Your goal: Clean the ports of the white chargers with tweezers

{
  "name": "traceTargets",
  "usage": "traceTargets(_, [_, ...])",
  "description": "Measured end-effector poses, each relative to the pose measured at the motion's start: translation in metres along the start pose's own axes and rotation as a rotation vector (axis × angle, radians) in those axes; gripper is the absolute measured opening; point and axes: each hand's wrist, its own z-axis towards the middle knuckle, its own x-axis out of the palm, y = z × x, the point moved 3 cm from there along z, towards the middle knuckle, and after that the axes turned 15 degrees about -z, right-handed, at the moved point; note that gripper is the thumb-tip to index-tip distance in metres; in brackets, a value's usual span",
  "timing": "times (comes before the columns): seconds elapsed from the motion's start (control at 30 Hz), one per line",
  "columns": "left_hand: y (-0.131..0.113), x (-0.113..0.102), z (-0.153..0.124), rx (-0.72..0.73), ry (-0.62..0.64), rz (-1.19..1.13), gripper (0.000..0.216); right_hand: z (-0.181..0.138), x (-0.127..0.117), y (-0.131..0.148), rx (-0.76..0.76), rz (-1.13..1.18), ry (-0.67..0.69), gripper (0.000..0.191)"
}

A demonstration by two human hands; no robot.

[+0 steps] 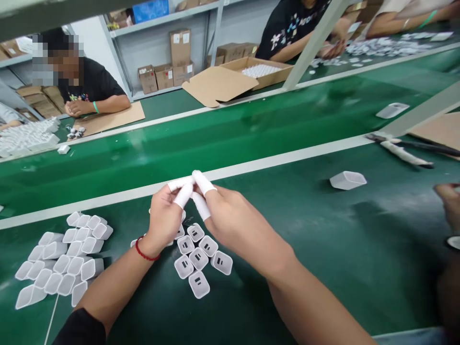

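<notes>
My left hand (166,213), with white finger covers and a red bracelet (146,251) at its wrist, meets my right hand (230,213) above the green work surface. White covers also sit on my right fingertips. Both hands are closed in a pinch, tips together; anything between them is hidden. Beneath them stand several translucent white plastic housings with dark slots inside, among them a slotted housing (199,258). Left of my left forearm stands a larger cluster of open plastic housings (68,263), with no dark slots visible.
A single housing (348,180) lies to the right, near pliers (398,149) with pale handles. Another person's hand (449,203) shows at the right edge. Beyond the white rail (273,161) runs a green conveyor belt (161,148); co-workers sit across it beside an open carton (275,76).
</notes>
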Motion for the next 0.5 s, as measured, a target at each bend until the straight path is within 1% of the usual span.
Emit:
traceTargets(0.07, [-0.003, -0.005, 0.007, 0.040, -0.068, 0.001, 0.022, 0.001, 0.003, -0.005, 0.066, -0.061, 0.091, 0.034])
traceTargets(0.13, [-0.013, -0.012, 0.015, 0.126, -0.113, 0.074, 0.022, 0.000, 0.004, -0.013, 0.103, -0.112, 0.175, 0.026])
traceTargets(0.2, [-0.025, -0.018, 0.020, 0.173, -0.071, 0.224, 0.021, -0.001, 0.004, -0.018, 0.088, -0.116, 0.234, 0.022])
traceTargets(0.23, [-0.029, -0.019, 0.021, 0.166, -0.011, 0.334, 0.021, -0.002, 0.004, -0.019, 0.064, -0.106, 0.258, 0.021])
traceTargets(0.27, [-0.031, -0.018, 0.022, 0.142, 0.079, 0.477, 0.022, -0.003, 0.004, -0.020, 0.034, -0.095, 0.283, 0.021])
traceTargets(0.3, [-0.030, -0.017, 0.021, 0.108, 0.209, 0.647, 0.023, -0.004, 0.005, -0.020, 0.008, -0.087, 0.312, 0.022])
traceTargets(0.4, [-0.011, -0.008, 0.009, -0.005, 0.729, 1.182, 0.027, -0.006, 0.007, -0.018, -0.042, -0.082, 0.376, 0.028])
traceTargets(0.43, [-0.001, -0.006, 0.004, -0.036, 0.869, 1.330, 0.028, -0.006, 0.007, -0.017, -0.042, -0.088, 0.384, 0.030])
traceTargets(0.47, [0.008, -0.006, 0.000, -0.059, 0.967, 1.452, 0.028, -0.006, 0.006, -0.017, -0.040, -0.093, 0.389, 0.030])
traceTargets(0.5, [0.016, -0.006, -0.003, -0.071, 1.021, 1.547, 0.027, -0.006, 0.006, -0.017, -0.037, -0.098, 0.394, 0.031])
